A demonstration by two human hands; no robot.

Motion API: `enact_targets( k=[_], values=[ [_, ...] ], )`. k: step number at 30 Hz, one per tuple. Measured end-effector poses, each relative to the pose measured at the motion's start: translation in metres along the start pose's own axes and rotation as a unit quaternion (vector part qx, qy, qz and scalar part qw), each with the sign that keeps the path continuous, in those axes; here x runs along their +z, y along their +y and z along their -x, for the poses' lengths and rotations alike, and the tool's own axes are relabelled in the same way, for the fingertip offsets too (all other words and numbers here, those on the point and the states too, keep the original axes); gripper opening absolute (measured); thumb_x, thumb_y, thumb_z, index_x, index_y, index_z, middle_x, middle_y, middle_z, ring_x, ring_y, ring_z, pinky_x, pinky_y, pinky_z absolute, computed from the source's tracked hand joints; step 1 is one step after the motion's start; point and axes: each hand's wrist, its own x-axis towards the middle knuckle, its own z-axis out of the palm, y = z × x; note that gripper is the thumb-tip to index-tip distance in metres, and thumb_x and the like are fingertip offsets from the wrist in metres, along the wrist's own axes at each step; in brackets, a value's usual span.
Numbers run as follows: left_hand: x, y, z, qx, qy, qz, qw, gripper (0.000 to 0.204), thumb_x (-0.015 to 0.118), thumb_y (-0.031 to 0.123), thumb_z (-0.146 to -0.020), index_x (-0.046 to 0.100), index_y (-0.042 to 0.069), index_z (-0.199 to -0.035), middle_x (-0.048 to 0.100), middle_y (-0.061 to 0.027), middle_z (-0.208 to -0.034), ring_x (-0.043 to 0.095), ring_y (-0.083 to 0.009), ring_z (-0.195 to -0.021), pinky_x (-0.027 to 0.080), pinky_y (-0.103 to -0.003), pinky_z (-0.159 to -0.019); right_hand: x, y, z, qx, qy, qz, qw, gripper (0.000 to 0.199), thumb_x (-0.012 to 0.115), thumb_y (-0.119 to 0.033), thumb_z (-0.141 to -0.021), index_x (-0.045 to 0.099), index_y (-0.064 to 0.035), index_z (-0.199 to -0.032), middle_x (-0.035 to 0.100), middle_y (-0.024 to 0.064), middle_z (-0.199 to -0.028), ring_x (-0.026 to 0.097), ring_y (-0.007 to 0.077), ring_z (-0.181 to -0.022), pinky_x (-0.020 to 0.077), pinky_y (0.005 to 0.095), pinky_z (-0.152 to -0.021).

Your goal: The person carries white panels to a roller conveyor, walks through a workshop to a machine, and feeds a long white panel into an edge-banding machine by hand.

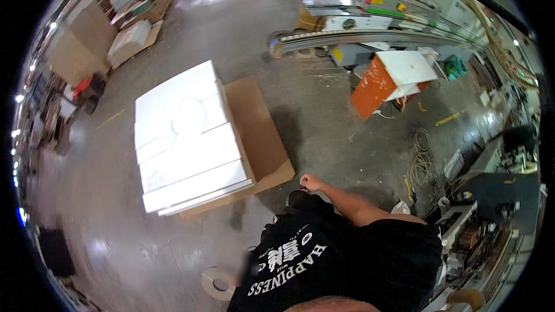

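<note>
My right hand [310, 182] is in front of my black shirt, with its fingers curled in. Nothing that I can make out is in it. It is near the corner of a brown cardboard sheet [257, 121], apart from it. On that sheet lies a stack of white panels [185, 133], its top layer made of several pieces side by side. By the left side of my shirt is a flat tan ring [211, 292], like a roll of tape or banding. A sliver of skin shows at its edge; the rest of my left hand is hidden, its fingers unseen.
An orange and white cabinet [376, 84] stands on the concrete floor to the right, before a long machine rail [376, 37]. A coiled hose or cable [422, 159] lies nearer. Stacked boards [136, 40] are at the far left; a cluttered bench [491, 196] is at right.
</note>
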Motion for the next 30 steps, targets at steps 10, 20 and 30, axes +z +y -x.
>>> enact_targets(
  k=[10,20,30],
  values=[
    [0.004,-0.057,0.065,0.288,0.156,-0.450,0.831,0.025,0.057,0.019,-0.102,0.067,0.005,-0.120,0.066,-0.0154,-0.116,0.064,-0.0284,-0.106,0.052,-0.044,-0.092,0.045,-0.142,-0.056,-0.124,0.009,0.042,0.991,0.019,0.064,-0.021,-0.099,0.071,-0.0055,-0.108,0.074,0.0101,-0.093,0.070,0.0241,-0.085,0.0566,0.0403,-0.076],
    [-0.022,-0.047,-0.038,0.009,0.101,0.021,0.995,0.019,0.054,0.014,-0.105,0.063,0.004,-0.119,0.063,-0.0131,-0.114,0.061,-0.0278,-0.107,0.048,-0.041,-0.098,0.138,-0.271,-0.124,-0.135,-0.053,-0.055,0.988,0.029,0.062,-0.027,-0.101,0.071,-0.0027,-0.116,0.073,0.0111,-0.094,0.070,0.0258,-0.084,0.0564,0.0397,-0.078],
    [-0.123,-0.071,-0.074,0.080,0.195,-0.090,0.973,0.032,0.043,0.020,-0.112,0.054,0.006,-0.138,0.060,-0.0118,-0.127,0.058,-0.0244,-0.119,0.046,-0.040,-0.106,0.201,-0.289,-0.173,-0.109,-0.118,-0.029,0.987,0.028,0.060,-0.027,-0.104,0.069,-0.0012,-0.109,0.072,0.0092,-0.094,0.069,0.0218,-0.084,0.0561,0.0365,-0.078]
  ],
)
